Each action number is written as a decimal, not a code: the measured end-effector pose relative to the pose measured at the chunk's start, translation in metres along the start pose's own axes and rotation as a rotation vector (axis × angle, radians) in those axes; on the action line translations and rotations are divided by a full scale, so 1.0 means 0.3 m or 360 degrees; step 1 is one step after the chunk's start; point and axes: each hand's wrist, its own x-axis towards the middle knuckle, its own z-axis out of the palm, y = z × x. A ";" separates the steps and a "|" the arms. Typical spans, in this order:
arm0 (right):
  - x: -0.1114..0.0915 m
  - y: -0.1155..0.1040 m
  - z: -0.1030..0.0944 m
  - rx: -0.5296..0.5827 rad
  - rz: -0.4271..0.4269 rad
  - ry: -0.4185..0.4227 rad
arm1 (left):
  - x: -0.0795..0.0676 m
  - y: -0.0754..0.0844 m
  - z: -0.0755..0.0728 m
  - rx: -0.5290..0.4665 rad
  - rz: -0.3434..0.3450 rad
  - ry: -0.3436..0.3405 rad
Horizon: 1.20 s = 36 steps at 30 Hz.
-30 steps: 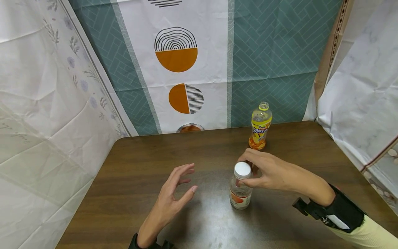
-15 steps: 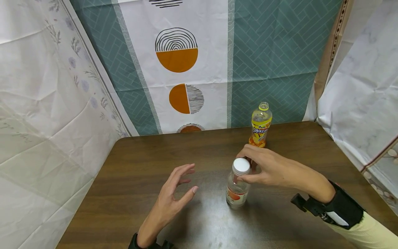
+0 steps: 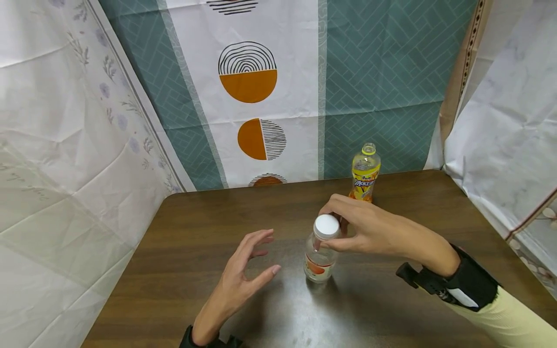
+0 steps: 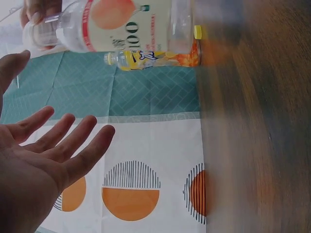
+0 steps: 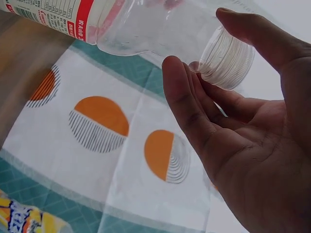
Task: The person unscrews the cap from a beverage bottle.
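A clear bottle with a white cap and a peach-pictured label [image 3: 319, 267] stands nearly upright over the middle of the table. My right hand [image 3: 370, 224] holds it by the neck, just under the cap, between thumb and fingers. In the right wrist view the thumb and fingertips of that hand [image 5: 252, 121] touch the neck of the bottle [image 5: 141, 29]. Whether the base touches the table I cannot tell. To the left of the bottle is my left hand [image 3: 237, 278], its fingers spread and holding nothing. The left wrist view shows its open palm [image 4: 39, 165] below the bottle [image 4: 116, 24].
A yellow-labelled drink bottle [image 3: 364, 176] with some orange liquid stands near the back edge, partly hidden by my right hand. The brown wooden table [image 3: 191, 241] ends at a patterned cloth [image 3: 300, 87] behind. White sheets [image 3: 56, 169] hang at both sides.
My right hand has moved the white-capped bottle to the left and slightly away from me, closer to the left hand. The left hand has stayed almost still.
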 end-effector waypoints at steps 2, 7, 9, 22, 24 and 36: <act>0.010 -0.012 0.000 0.0017 -0.0013 -0.0001 | 0.001 0.000 0.001 -0.0008 -0.0013 -0.0006; 0.033 -0.037 0.003 0.0034 -0.0072 -0.0004 | 0.003 -0.002 0.005 -0.0023 -0.0014 -0.0019; 0.043 -0.045 0.004 0.0035 -0.0110 -0.0004 | 0.003 -0.004 0.007 -0.0022 0.0005 -0.0020; 0.098 -0.104 0.004 0.0055 -0.0216 -0.0022 | 0.006 -0.009 0.009 -0.0029 0.0069 -0.0054; 0.104 -0.112 0.004 0.0067 -0.0242 -0.0018 | 0.003 -0.018 0.012 -0.0045 0.0088 -0.0062; 0.130 -0.143 0.016 0.0151 -0.0335 -0.0047 | -0.019 -0.123 0.035 -0.0080 0.0091 -0.0132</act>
